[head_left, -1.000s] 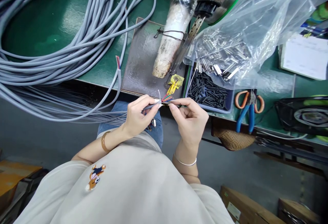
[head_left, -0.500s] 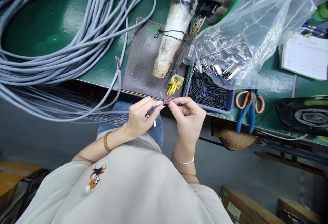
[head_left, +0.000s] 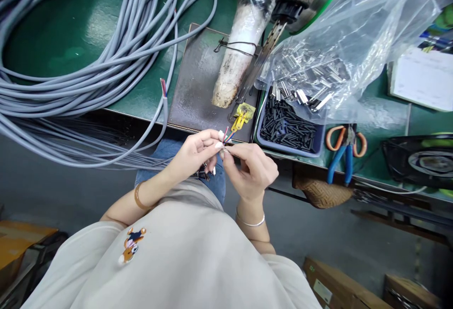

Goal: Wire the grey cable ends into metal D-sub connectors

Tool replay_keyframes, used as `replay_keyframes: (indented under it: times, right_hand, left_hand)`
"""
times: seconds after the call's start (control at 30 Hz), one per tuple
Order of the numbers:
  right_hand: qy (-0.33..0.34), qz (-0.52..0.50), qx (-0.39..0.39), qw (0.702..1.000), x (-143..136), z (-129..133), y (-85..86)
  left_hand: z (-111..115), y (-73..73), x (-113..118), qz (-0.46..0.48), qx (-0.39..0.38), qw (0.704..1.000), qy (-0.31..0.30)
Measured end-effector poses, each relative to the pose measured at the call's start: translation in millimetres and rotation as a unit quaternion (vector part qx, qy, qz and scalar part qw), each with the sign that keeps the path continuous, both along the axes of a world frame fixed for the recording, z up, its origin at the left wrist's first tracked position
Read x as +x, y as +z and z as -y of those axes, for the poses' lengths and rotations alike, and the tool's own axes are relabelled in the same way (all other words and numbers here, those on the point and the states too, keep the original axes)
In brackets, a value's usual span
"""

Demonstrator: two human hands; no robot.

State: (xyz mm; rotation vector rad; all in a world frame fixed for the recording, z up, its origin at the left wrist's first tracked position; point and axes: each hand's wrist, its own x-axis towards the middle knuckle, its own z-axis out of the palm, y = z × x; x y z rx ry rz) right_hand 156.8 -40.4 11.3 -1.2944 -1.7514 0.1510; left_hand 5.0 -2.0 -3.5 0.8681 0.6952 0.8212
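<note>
Close to the bench edge, my left hand [head_left: 198,153] pinches the end of a grey cable, most of which its fingers hide. Thin coloured wires [head_left: 228,136], red, blue and green among them, fan out past the fingertips. My right hand [head_left: 252,167] is closed in a pinch at the same wire ends, thumb and forefinger touching my left fingertips; which strand it grips is too small to tell. Just beyond lies a small yellow tool [head_left: 240,118] on a dark board [head_left: 193,82].
Coiled grey cables [head_left: 88,82] spread over the left side. A blue tray [head_left: 262,139] of short black tubes stands right of the board, under a plastic bag [head_left: 354,40] of metal parts. Cutting pliers [head_left: 341,153] lie farther right. A white-wrapped cylinder [head_left: 235,59] overhangs the board.
My right hand has shifted left and slightly down, its fingers now meeting my left fingertips. The coloured wires have turned from pointing right to pointing up. My left hand has rotated a little.
</note>
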Motion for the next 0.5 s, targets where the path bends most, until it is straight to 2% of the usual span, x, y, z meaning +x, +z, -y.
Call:
replay_keyframes:
  times: [0.1,0.2,0.3,0.4,0.5]
  right_hand:
    - [-0.017,-0.088,-0.052,0.995,-2.3,0.4,0.4]
    - [-0.026,-0.217,-0.118,0.969,-2.3,-3.1,4.6]
    - [-0.057,-0.318,-0.082,0.943,2.9,-7.3,10.9]
    - [-0.083,-0.308,-0.074,0.945,9.7,-6.2,16.5]
    - [-0.025,-0.231,-0.173,0.957,10.4,-1.5,19.1]
  left_hand:
    - [-7.0,3.3,-2.4,0.070,-0.090,0.993,-0.038]
    - [-7.6,3.4,-1.0,0.073,-0.110,0.990,-0.040]
    - [-5.6,0.8,0.2,0.072,-0.095,0.993,-0.013]
    - [-5.0,-1.8,-0.3,0.076,-0.081,0.994,0.008]
    - [-5.1,-2.8,0.5,0.070,-0.080,0.994,0.015]
